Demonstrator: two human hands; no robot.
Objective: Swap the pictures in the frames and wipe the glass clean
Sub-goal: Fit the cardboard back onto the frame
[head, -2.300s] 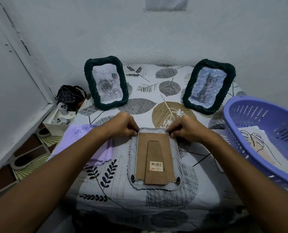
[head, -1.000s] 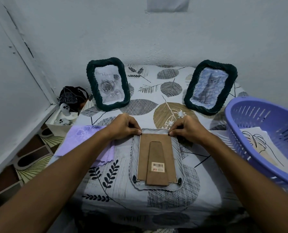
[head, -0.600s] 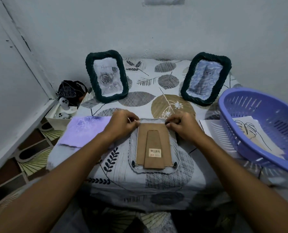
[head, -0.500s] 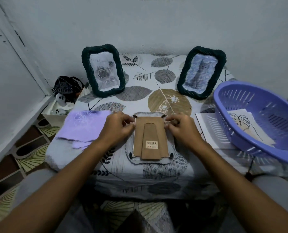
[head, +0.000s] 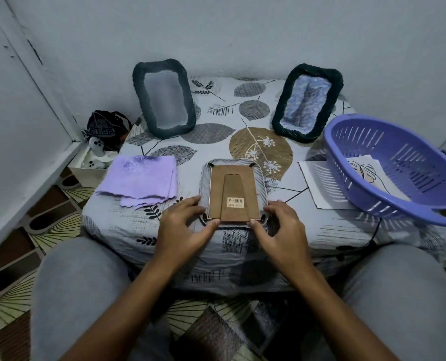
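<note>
Face-down frame: a pale woven picture frame (head: 232,194) lies glass-down near the front edge of the table (head: 128,225), its brown backing board (head: 216,194) up, the stand flap (head: 236,198) flat on it with a barcode sticker (head: 235,203) near its lower end.
Left hand: the left hand (head: 184,225) sits at the frame's lower-left corner, fingers spread and lightly bent, index reaching up along the frame's left edge, thumb tip at the bottom edge of the backing (touching, not clamped round anything as far as the view shows).
Right hand: the right hand (head: 279,225) mirrors it at the lower-right corner, fingers loosely curved beside the frame's edge, thumb tip at the bottom edge of the board; the grip is not clear.
Forearms: both forearms come in from the bottom, converging on the frame, over the person's grey-clad knees.
Cloth: a folded lilac cloth (head: 141,179) lies just left of the frame.
Standing frames: a dark green woven frame (head: 163,99) leans at back left (its picture washed out by blur); a second dark frame (head: 307,102) at back right shows a cat picture.
Basket: a purple slotted basket (head: 372,183) sits at right, a leaf line drawing (head: 365,169) inside, with a sheet of paper (head: 318,183) under its left side.
Floor corner: a dark bag (head: 107,126) and a small white figure (head: 97,145) lie left of the table.
</note>
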